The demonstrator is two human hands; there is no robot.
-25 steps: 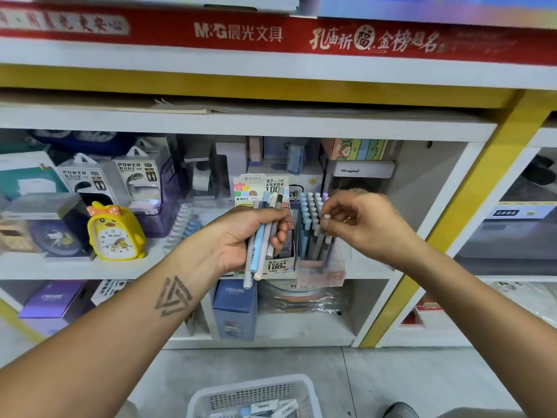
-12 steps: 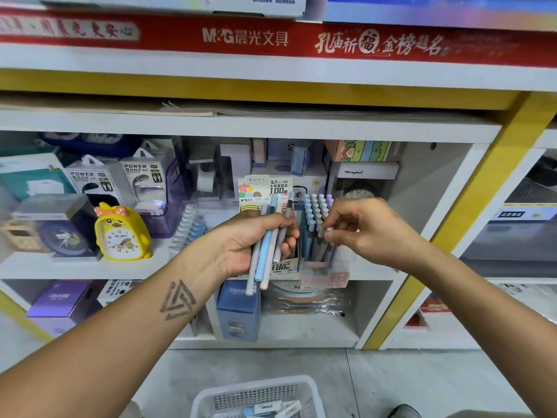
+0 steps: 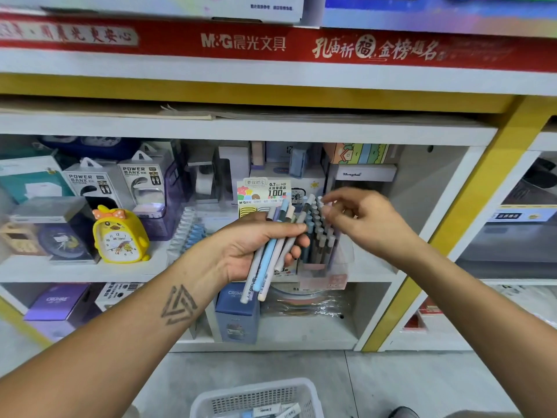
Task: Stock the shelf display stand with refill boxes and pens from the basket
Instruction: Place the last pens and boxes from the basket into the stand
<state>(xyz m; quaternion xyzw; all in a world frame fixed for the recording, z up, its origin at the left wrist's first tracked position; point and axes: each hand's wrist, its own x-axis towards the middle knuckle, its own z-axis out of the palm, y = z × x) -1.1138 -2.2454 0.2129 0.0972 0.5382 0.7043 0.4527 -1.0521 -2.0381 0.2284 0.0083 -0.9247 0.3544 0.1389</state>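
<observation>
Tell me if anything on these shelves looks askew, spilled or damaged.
Nothing looks spilled or damaged. The pens in the display stand stand upright in rows, the left hand grips a tidy bundle of pens, and the yellow clock sits upright. Only the flat papers on the upper shelf lie slightly uneven.

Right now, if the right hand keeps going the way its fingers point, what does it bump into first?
Probably the pens standing in the display stand. The right hand points left and slightly down, its fingers just above the pen tops. Depth is unclear, so it may already touch them.
</observation>
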